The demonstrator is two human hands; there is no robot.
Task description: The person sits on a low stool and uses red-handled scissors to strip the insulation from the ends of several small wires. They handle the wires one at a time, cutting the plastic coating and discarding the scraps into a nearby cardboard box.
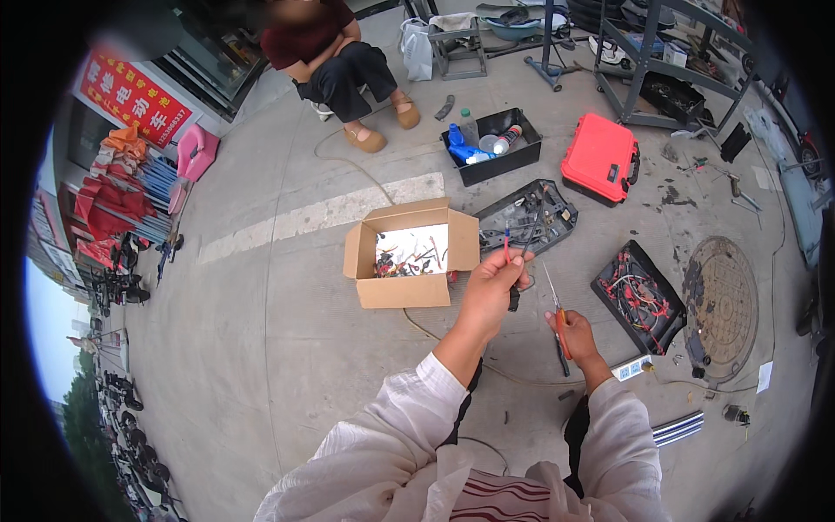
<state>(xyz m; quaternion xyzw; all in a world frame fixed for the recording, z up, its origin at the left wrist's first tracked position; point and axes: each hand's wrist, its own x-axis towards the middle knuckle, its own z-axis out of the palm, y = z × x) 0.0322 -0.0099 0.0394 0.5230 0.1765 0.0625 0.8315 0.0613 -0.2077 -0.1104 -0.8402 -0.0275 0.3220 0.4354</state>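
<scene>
Gap between left fingers [517,266] and orange-handled tool [563,335]

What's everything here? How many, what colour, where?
cardboard box: 1, brown, centre-left
bottle bin: 1, black, upper centre
hard case: 1, red, upper right
parts tray: 1, dark, centre
wire tray: 1, black, right
manhole cover: 1, brownish, right
power strip: 1, white, lower right
chair: 1, pink, left
banner: 1, red, upper left
seated person: 1, dark-clothed, top
motorbikes: several, dark, lower left
tool: 1, orange-handled, right of centre
slim piece: 1, red and blue, centre
left hand: 1, white-sleeved, holding the piece
right hand: 1, white-sleeved, holding the tool
</scene>
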